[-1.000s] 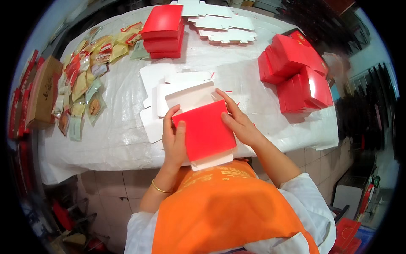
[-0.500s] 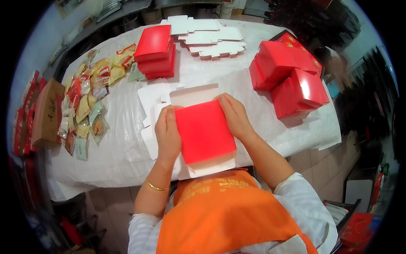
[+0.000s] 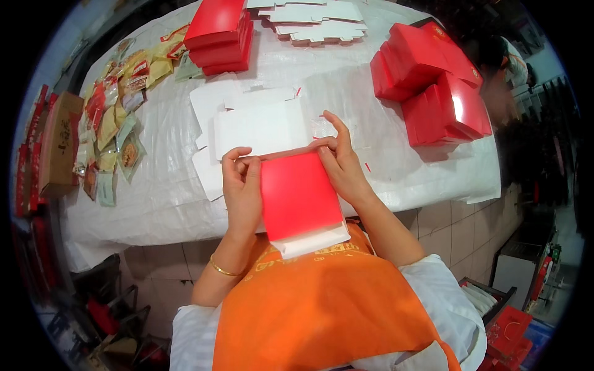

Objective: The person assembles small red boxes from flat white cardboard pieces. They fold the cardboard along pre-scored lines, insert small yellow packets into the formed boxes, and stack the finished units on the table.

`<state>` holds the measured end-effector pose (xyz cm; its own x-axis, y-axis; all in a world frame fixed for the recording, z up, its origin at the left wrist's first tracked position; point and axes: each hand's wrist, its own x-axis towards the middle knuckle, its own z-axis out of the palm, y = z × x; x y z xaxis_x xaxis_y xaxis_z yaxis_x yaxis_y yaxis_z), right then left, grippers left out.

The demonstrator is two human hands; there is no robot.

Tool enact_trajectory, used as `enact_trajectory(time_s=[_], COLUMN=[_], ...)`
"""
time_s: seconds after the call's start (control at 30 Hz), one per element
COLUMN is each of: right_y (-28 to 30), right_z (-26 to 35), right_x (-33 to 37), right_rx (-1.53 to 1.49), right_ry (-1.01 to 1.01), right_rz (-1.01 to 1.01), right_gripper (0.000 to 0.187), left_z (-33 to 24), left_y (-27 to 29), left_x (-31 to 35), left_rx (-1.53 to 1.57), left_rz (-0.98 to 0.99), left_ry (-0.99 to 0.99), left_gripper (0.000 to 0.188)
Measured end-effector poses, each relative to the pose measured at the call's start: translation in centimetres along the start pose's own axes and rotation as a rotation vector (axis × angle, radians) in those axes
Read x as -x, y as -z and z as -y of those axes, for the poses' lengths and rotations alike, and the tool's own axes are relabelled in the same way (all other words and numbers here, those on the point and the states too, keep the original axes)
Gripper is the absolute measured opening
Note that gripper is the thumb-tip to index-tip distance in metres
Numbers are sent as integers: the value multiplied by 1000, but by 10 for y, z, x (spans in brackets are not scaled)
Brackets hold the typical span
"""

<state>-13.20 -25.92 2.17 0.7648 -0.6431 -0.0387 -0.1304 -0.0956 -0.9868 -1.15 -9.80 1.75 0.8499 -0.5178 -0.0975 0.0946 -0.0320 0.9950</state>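
Observation:
A partly folded red cardboard box [image 3: 300,195] with white inner sides is held in front of my apron. My left hand [image 3: 243,193] grips its left side, thumb on top, index finger at the far left corner. On the opposite side, my right hand [image 3: 342,166] pinches the far right corner between thumb and curled fingers, with one finger raised. A white flap [image 3: 315,240] sticks out at the box's near end, against the apron. Just beyond the far edge lie flat white box blanks [image 3: 260,127] on the covered table.
Red boxes are stacked at far left [image 3: 219,37] and at right [image 3: 433,93]. More flat blanks [image 3: 318,21] lie at the back. Wrapped snack packets [image 3: 117,117] spread along the left, beside a brown carton [image 3: 60,145]. Small red scraps [image 3: 367,167] dot the white sheet [image 3: 167,204].
My view has tilted down, and the box sits nearer my apron. My fingers have shifted at its far corners, my right finger lifting. The open far flap no longer stands out beyond the red panel.

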Motion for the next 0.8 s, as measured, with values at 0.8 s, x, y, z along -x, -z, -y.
enact_trajectory(time_s=[0.8], right_y=[37], right_z=[77], right_x=[40], right_rx=[76], right_ry=[270], right_rz=[125], right_gripper=[22], left_z=[-102], left_y=[28], left_x=[17], left_rx=[-233], left_rz=[428], left_ry=[-294], left_gripper=[21])
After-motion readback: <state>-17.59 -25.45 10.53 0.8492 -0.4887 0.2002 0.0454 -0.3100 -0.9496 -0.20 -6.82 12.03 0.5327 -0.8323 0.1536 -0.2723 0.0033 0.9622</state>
